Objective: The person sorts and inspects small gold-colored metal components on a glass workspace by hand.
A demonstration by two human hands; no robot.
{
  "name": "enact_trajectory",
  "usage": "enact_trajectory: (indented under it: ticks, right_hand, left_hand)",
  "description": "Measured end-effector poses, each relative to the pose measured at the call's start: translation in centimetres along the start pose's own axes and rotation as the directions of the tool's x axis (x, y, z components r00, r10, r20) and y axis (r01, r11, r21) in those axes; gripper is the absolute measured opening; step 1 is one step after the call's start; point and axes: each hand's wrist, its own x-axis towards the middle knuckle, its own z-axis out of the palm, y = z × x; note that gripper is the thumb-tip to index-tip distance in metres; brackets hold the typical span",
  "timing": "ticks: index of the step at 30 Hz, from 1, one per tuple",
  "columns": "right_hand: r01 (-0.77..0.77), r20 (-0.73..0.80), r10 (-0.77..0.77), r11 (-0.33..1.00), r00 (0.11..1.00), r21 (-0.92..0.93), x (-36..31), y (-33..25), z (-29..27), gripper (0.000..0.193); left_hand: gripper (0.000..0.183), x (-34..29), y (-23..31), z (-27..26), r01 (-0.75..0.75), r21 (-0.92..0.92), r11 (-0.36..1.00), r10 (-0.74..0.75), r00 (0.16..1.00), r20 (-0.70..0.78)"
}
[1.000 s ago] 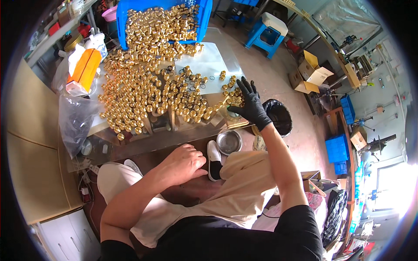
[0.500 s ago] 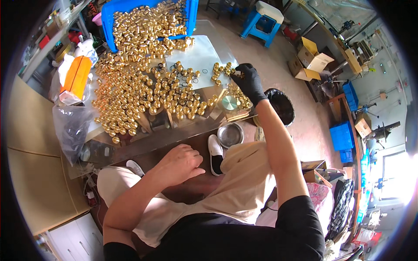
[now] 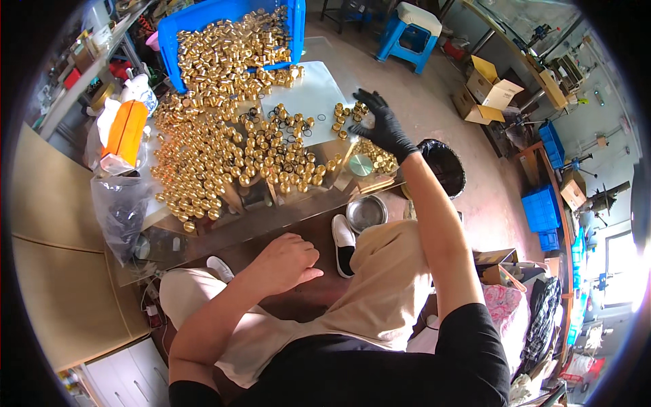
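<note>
glossy metal pcs (image 3: 196,163), smooth plastic bin (image 3: 296,30), matt blk glove (image 3: 388,130), cloth trousers (image 3: 390,268).

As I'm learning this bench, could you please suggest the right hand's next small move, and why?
Probably close the gloved right hand gently on the small cluster of gold-coloured pieces, since that hand is spread open just beside them.

One bare left hand (image 3: 291,261) and one gloved right hand (image 3: 388,127) are seen. Brass caps (image 3: 196,159) are numbered in the hundreds, too densely heaped for exact counting; several black rings (image 3: 321,120) are shown, their total obscured. One desk (image 3: 271,228), one blue crate (image 3: 169,51), one orange tissue box (image 3: 125,138), one greenish disc (image 3: 361,164), one metal bowl (image 3: 367,214), one blue stool (image 3: 409,41) and two shoes (image 3: 343,230) are counted.
</note>
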Motion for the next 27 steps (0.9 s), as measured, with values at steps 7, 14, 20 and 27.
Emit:
enact_trajectory:
  ticks: [7, 14, 20, 27]
  right_hand:
    - [0.077, 0.028, -0.075, 0.992, 0.997, -0.097, 2.3, -4.1, 1.9, 0.054]
    - [-0.020, -0.085, 0.016, 0.999, 0.996, -0.041, 3.2, -4.6, 2.8, 0.024]
    - [-0.066, -0.126, 0.060, 0.997, 0.990, -0.044, 3.0, -3.9, 3.4, 0.020]
    - [-0.159, -0.245, 0.135, 0.984, 0.960, -0.084, 0.7, 2.0, 1.1, 0.019]
  left_hand:
    - [0.031, -0.1, -0.1, -0.2, -0.015, 0.008, 1.000, 0.016, 1.000, -0.014]
    - [0.031, -0.4, -0.2, 0.1, 0.012, 0.033, 0.999, -0.013, 1.000, 0.005]
    - [0.032, -0.2, -0.5, 0.7, 0.030, 0.054, 0.998, -0.033, 0.997, 0.072]
    - [0.029, 0.3, -0.2, -0.1, 0.079, 0.098, 0.992, -0.091, 0.988, 0.125]
